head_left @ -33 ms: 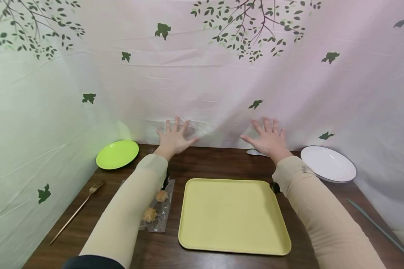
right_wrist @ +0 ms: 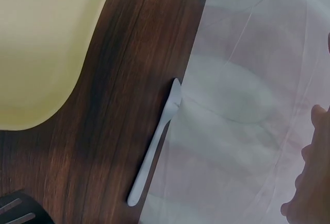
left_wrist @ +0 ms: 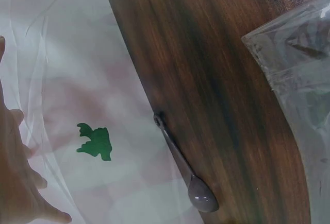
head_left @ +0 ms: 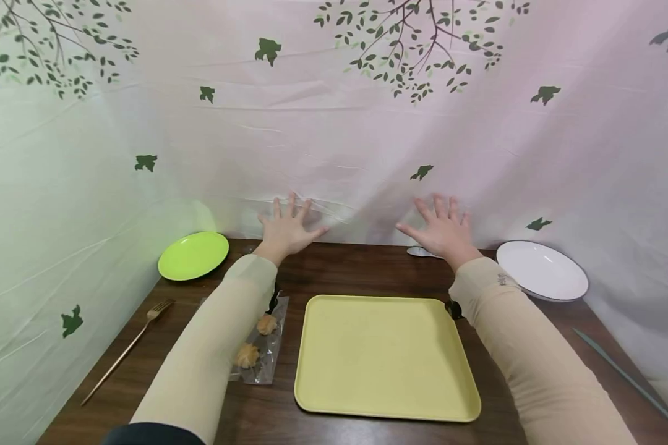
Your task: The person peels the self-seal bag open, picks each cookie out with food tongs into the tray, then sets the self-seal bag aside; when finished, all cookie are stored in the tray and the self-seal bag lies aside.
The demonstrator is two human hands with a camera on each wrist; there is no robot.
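My left hand [head_left: 287, 233] is raised in front of the back cloth with its fingers spread and nothing in it. Behind the table's back edge, my right hand [head_left: 441, 233] is held up the same way, also holding nothing. In the left wrist view a dark grey spoon [left_wrist: 202, 195] lies along that edge, near the left hand. A pale, slim utensil [right_wrist: 154, 144], spoon-like in the head view, lies below the right hand. Between the forearms sits a bare yellow tray [head_left: 386, 358]. A clear plastic packet [head_left: 267, 364] with cookies [head_left: 247, 355] is partly hidden by the left sleeve.
At the back left stands a lime-green plate [head_left: 193, 256], with a gold fork [head_left: 127, 352] nearer. A white dish [head_left: 542, 271] and a long grey-green stick-like thing [head_left: 623, 371] lie right. A black slotted thing [right_wrist: 23, 211] shows partly. Printed cloth [head_left: 334, 142] encloses the table.
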